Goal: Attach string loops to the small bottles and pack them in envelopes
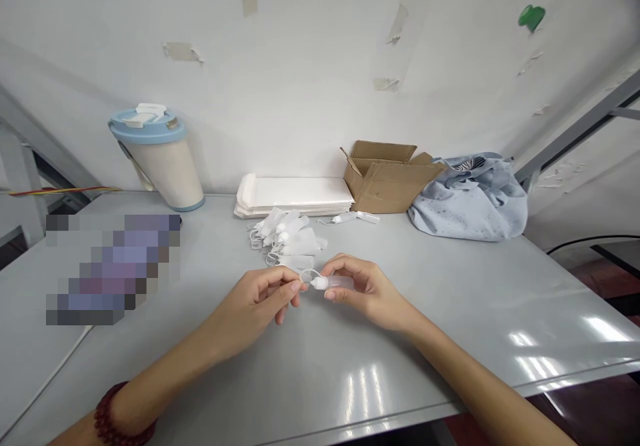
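Note:
My right hand (pixel 367 289) is wrapped round a small clear plastic dropper bottle (pixel 337 283), which lies level with its white nozzle pointing left. A thin white strap arcs from the bottle's neck to my left hand (pixel 275 293). The thumb and index finger of that hand pinch the strap's end, where the small tethered cap is mostly hidden. Just beyond my hands lies a loose pile of similar dropper bottles (pixel 295 233) with their straps tangled together. Two more small bottles (pixel 356 217) rest apart, in front of the cardboard box.
Against the wall are a stack of flat white cartons (pixel 300 193), an open cardboard box (pixel 390 183) and a bunched grey-blue cloth (pixel 470 199). A blue-lidded tumbler (pixel 160 159) stands at the back left of the grey table (pixel 280 379). A pixelated object with a white cable (pixel 55 373) lies left.

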Available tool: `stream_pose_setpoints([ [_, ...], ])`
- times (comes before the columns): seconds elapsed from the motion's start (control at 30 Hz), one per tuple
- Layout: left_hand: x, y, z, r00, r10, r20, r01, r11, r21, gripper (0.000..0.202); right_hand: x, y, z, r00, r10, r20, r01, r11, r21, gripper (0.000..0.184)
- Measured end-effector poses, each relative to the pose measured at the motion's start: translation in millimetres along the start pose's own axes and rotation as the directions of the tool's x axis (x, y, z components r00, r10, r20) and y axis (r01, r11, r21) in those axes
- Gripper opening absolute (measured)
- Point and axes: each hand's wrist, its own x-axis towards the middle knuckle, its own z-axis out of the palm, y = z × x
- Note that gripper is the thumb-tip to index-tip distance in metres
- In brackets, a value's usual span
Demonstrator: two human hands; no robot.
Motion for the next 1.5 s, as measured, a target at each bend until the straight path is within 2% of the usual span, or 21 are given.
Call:
stream_pose_setpoints([
  [0.57, 0.2, -0.6, -1.0, 1.0, 0.027, 0.008, -0.027, 1.0, -0.013, 0.031, -0.5, 0.9, 0.7, 1.0, 0.007, -0.018, -0.007, 1.0, 0.03, 0.014],
  [1.0, 0.6, -2.0, -0.5, 0.999, 0.043, 0.005, -0.043, 0.999, -0.031, 0.03, -0.3, -0.2, 0.8, 1.0, 0.001, 0.011, -0.001, 0.999, 0.038, 0.012],
  [1.33, -1.9, -3.7, 6.3, 0.997, 0.037, -0.067, -0.034, 0.998, 0.058, 0.027, -2.3, -3.3, 4.2, 0.999, -0.042, -0.011, 0.039, 0.98, -0.198, 0.011],
  [1.5, -3.2, -8.2, 11.5, 0.997, 0.029, -0.065, -0.022, 0.994, 0.109, 0.028, -3.9, -3.9, 7.6, 0.996, -0.09, -0.013, 0.085, 0.973, -0.216, 0.01],
])
